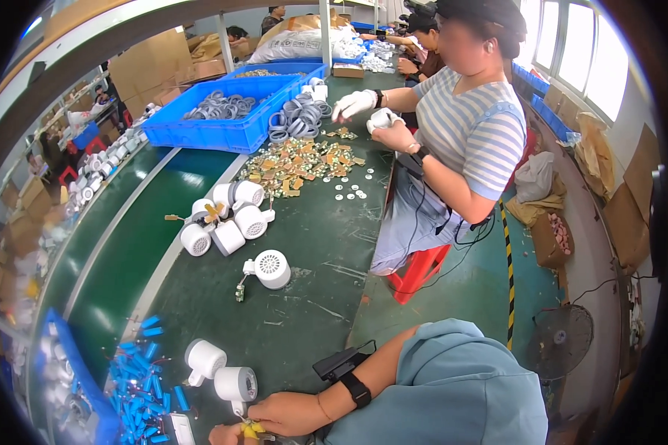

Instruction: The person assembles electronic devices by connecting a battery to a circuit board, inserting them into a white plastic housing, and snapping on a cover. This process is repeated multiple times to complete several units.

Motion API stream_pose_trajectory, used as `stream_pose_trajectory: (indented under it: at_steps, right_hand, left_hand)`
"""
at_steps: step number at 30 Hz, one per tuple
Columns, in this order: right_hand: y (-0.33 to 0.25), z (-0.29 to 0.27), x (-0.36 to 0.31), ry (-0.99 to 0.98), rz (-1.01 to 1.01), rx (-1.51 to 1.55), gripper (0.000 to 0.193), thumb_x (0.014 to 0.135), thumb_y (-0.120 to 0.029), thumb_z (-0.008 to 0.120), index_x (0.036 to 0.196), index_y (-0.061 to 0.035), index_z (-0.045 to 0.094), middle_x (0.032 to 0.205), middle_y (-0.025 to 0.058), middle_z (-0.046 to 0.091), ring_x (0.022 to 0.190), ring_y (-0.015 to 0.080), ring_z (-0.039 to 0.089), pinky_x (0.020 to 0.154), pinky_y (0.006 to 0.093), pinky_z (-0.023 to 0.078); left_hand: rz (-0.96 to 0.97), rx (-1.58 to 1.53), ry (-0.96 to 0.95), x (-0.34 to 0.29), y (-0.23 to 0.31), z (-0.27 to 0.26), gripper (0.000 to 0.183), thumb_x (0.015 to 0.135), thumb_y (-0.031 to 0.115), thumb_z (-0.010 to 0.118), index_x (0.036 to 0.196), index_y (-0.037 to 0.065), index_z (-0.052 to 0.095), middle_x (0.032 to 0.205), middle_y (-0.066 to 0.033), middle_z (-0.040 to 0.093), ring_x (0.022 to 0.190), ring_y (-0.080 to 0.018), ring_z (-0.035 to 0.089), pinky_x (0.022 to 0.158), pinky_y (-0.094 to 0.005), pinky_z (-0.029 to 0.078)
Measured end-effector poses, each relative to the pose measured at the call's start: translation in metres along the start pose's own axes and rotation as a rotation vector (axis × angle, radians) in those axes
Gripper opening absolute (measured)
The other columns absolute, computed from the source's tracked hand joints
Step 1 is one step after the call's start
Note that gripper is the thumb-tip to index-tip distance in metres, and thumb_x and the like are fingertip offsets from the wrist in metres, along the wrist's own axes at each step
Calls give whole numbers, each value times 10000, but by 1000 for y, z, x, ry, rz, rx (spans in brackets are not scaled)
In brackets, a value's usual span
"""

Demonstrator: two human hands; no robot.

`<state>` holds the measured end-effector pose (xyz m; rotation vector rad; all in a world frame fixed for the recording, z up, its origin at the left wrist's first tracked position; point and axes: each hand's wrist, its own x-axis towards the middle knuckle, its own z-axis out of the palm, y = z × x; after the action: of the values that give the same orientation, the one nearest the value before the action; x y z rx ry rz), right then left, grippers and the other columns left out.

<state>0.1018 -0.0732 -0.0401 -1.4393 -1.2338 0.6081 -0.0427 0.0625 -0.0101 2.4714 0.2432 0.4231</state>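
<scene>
While blue cylinders [156, 386] lie heaped nearby, white housings [232, 385] crowd the right hand [289, 413].

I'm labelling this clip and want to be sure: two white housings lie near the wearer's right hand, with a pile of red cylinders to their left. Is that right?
Not quite: the head view shows that the cylinders are blue, not red. Two white housings do lie near the wearer's right hand, with the pile to their left.

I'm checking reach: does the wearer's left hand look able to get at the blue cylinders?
Probably yes: the blue cylinders lie left of the left hand, with apparently only a flat white piece between.
</scene>
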Motion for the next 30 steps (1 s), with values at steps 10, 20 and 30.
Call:
stream_pose_trajectory:
  at_steps: [10, 20, 30]
  right_hand:
    - [-1, 3, -3, -39, -10, -160, 135, 906, -107, 570, 909, -5, 481, 753, 190, 583, 700, 400, 620, 595, 460, 498]
    - [-10, -6, -2, -55, 60, -272, 73, 874, -72, 572, 858, -17, 527, 736, 178, 601, 678, 375, 626, 603, 463, 506]
    - [-15, -11, -2, -74, 160, -200, 52, 892, -51, 556, 884, 0, 551, 742, 186, 619, 667, 386, 626, 591, 440, 505]
  left_hand:
    - [-182, -92, 39, 2, 34, -1, 221, 841, 95, 628, 1055, 52, 663, 890, -154, 620, 825, -353, 589, 800, -451, 462]
    - [-105, -173, 176, -3, 21, 12, 268, 737, 28, 686, 995, 28, 615, 830, -94, 607, 797, -311, 583, 791, -417, 443]
    - [24, -246, 243, -6, 12, 18, 281, 754, 7, 664, 1026, 20, 596, 845, -87, 606, 804, -300, 588, 804, -426, 448]
